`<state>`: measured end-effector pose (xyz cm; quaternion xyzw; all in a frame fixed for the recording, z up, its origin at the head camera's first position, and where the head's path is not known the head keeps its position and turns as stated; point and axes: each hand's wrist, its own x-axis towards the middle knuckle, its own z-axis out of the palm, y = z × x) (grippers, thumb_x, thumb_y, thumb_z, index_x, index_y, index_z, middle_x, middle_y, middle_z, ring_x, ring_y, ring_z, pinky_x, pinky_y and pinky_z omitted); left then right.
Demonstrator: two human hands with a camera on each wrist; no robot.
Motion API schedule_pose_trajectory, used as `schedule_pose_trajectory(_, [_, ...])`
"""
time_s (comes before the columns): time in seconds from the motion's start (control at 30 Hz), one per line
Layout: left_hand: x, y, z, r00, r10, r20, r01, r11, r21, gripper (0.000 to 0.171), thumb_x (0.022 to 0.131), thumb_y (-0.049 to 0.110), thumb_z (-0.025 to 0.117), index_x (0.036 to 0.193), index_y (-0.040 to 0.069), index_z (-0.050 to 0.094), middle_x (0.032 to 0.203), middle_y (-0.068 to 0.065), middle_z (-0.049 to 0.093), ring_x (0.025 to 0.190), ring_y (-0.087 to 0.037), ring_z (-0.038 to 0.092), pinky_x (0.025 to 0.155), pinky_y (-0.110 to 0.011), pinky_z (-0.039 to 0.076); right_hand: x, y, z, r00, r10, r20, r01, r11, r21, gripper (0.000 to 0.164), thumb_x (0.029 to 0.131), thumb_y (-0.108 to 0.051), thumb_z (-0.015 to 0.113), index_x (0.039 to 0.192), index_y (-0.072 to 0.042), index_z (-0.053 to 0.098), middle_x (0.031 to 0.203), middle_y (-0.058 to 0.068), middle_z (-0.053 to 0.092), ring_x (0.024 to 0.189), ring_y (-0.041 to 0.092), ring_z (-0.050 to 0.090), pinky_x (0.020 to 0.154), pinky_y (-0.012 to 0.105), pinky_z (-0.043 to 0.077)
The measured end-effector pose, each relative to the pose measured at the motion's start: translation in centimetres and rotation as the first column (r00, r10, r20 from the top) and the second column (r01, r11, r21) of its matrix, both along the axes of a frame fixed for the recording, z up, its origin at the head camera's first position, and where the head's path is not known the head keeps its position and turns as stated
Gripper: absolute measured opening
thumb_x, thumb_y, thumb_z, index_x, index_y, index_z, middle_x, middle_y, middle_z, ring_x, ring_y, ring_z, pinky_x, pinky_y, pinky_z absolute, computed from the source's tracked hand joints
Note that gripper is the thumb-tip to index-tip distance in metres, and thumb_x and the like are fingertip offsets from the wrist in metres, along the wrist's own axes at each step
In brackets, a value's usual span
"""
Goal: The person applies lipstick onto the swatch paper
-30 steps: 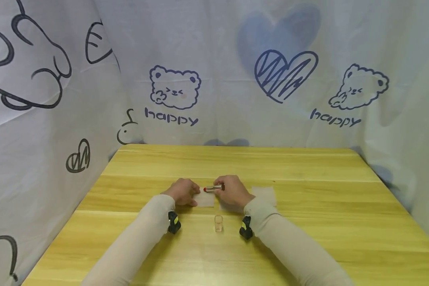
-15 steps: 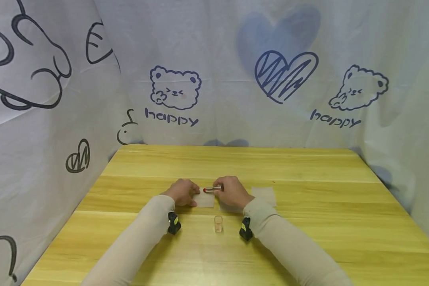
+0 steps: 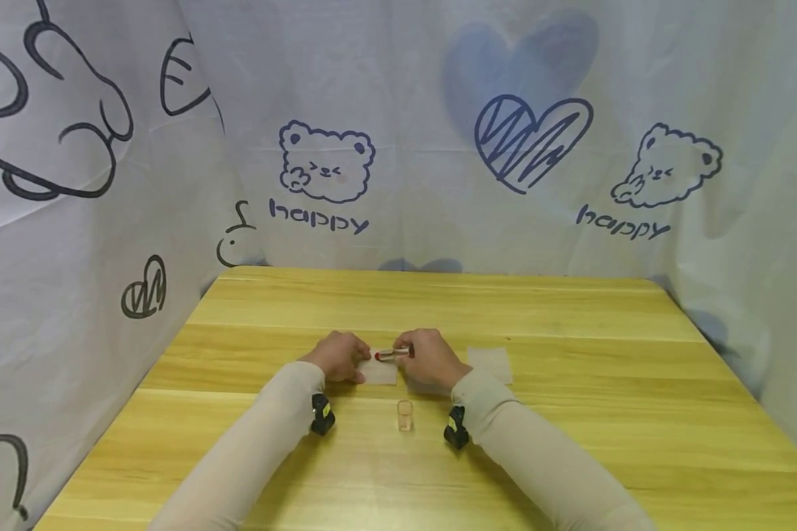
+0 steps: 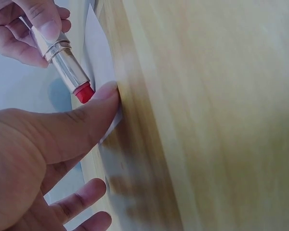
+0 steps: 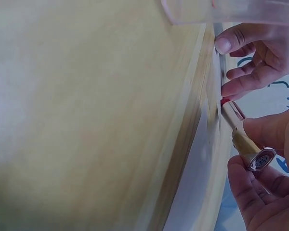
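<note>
R hand (image 3: 435, 359) pinching the lipstick (image 3: 393, 353), red tip (image 4: 85, 92) angled down at the L sheet (image 3: 380, 375) — contact hard to call. L hand (image 3: 337, 355), fingers loosely extended, thumb touching that same sheet. Clear cap (image 3: 405, 417) on the table (image 3: 571, 310) btwn the wrists — 2nd sheet (image 3: 494, 363) off to the R.

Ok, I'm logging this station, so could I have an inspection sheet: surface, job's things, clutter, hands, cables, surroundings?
Surface: wood-grained table.
Job's things: lipstick, red tip at the left paper, contact unclear; middle paper, partly hidden by the right hand; right paper; clear cap, nearer the person.
Clutter: tiny speck beyond the right paper.
Hands: left hand touches the left paper; right hand pinches the lipstick.
Cables: nothing seen.
Surroundings: white curtains with drawn bears and hearts.
</note>
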<state>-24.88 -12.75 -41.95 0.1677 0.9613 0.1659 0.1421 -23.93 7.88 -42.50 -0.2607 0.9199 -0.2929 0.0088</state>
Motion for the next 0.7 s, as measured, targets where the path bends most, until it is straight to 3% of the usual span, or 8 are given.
schedule_pose_trajectory(0.7, [-0.02,-0.10,-0.04,1.000,0.014,0.006,-0.014,1.000,0.012,0.040,0.078,0.019,0.083,0.116,0.013,0.072,0.123,-0.004,0.065,0.123,-0.032,0.051,0.103,-0.047,0.040,0.52,0.05,0.31,0.998,0.015,0.061,-0.016,1.000,0.019,0.019,0.092,-0.012,0.066,0.109,-0.005,0.072,0.079,-0.005,0.060,0.067,0.011,0.051,0.057,0.026,0.044])
